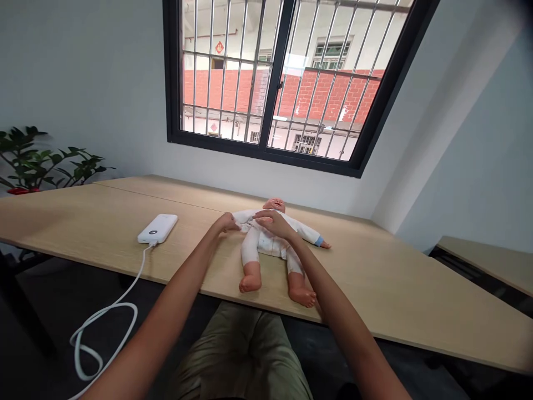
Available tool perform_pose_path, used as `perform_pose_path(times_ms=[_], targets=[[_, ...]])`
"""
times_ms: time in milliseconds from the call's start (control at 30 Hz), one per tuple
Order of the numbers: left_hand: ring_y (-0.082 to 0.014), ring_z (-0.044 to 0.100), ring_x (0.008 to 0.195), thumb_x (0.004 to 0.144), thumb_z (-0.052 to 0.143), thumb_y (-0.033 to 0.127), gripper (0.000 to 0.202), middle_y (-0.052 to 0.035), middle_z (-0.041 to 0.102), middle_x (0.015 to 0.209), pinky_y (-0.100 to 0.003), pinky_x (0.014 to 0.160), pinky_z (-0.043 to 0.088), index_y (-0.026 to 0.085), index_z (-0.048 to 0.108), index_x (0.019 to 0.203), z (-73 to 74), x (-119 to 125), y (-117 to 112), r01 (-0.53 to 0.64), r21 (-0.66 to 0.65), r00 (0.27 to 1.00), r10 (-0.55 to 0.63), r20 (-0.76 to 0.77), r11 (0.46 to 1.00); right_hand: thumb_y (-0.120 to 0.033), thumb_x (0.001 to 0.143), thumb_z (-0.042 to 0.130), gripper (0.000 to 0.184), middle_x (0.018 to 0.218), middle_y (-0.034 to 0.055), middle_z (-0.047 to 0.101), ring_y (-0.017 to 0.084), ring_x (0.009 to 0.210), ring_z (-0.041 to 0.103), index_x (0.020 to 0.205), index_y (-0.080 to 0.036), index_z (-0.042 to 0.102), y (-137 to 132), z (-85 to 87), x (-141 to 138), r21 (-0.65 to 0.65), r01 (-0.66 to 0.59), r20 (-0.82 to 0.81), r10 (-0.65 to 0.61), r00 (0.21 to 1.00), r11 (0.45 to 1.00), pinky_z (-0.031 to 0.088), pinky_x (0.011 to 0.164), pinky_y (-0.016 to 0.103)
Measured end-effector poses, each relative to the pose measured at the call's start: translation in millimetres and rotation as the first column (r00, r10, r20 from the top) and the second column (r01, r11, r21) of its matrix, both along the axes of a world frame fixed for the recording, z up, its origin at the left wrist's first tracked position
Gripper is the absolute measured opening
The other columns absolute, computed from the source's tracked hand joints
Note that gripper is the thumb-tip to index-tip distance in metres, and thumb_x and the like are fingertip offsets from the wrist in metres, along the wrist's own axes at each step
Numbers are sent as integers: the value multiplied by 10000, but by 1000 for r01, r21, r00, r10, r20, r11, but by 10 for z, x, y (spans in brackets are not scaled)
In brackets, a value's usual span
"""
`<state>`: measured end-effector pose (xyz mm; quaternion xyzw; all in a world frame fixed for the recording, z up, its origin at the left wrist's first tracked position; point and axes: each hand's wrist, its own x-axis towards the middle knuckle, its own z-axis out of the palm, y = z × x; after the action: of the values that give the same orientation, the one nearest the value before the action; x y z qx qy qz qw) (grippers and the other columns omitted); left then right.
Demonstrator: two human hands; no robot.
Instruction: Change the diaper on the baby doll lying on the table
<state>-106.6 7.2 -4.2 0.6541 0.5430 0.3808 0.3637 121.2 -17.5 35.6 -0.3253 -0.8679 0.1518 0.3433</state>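
A baby doll [273,244] lies on its back on the wooden table, head toward the window and bare feet toward me. It wears a white long-sleeved top with a blue cuff [319,241] and white trousers [251,247]. My left hand [227,222] is beside the doll, its fingers closed at the white sleeve [244,216] on the left. Over the doll's chest is my right hand [275,223], fingers stretched out toward that same sleeve. The fingertips are small here, and whether the right ones touch the cloth is hard to see.
On the table [375,272], left of the doll, lies a white power bank [160,229] with a white cable [137,283] hanging over the front edge. A leafy plant [45,161] stands at far left. Behind the table is a wall with a barred window [262,147].
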Motion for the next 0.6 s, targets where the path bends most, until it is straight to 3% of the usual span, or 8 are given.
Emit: perform_pose_path(times_ms=[133, 267, 367, 467, 600], targets=[[-91, 363, 442, 460, 850, 321, 371, 48, 423, 412, -243, 468, 270, 189, 504, 447, 176, -37, -56, 129, -116, 991, -131, -9, 985, -348, 820, 666, 303, 1040, 51, 729, 300, 1042, 614, 1113, -292, 719, 110, -118, -230, 38, 170, 370, -172, 913, 985, 424, 902, 414], [-80, 344, 430, 470, 858, 329, 377, 44, 425, 403, -250, 462, 262, 175, 517, 430, 201, 86, -78, 186, -67, 982, -183, 55, 980, -432, 804, 678, 359, 982, 82, 712, 311, 1037, 597, 1112, -247, 680, 188, -290, -291, 100, 274, 394, -291, 872, 956, 401, 892, 409], [-108, 441, 481, 552, 836, 380, 371, 26, 472, 442, -256, 505, 333, 164, 545, 474, 126, 300, -81, 166, 24, 965, -168, 201, 986, -414, 760, 701, 370, 985, 83, 657, 262, 925, 605, 1067, -215, 646, 211, -360, -264, 132, 304, 284, -330, 900, 943, 420, 818, 360], [-131, 531, 588, 633, 774, 479, 373, 13, 542, 538, -254, 583, 405, 162, 588, 568, 32, 508, -82, 125, 80, 946, -143, 292, 989, -329, 739, 687, 413, 1014, 77, 599, 203, 855, 584, 1117, -189, 596, 228, -386, -213, 156, 304, -5, -307, 952, 940, 430, 743, 300], [-135, 553, 661, 610, 761, 555, 425, -7, 612, 658, -241, 616, 420, 151, 646, 674, -36, 604, -79, 108, 139, 901, -156, 404, 984, -289, 789, 601, 268, 713, -6, 555, 176, 705, 536, 1029, -171, 616, 242, -384, -162, 179, 249, -146, -225, 963, 952, 400, 677, 276]])
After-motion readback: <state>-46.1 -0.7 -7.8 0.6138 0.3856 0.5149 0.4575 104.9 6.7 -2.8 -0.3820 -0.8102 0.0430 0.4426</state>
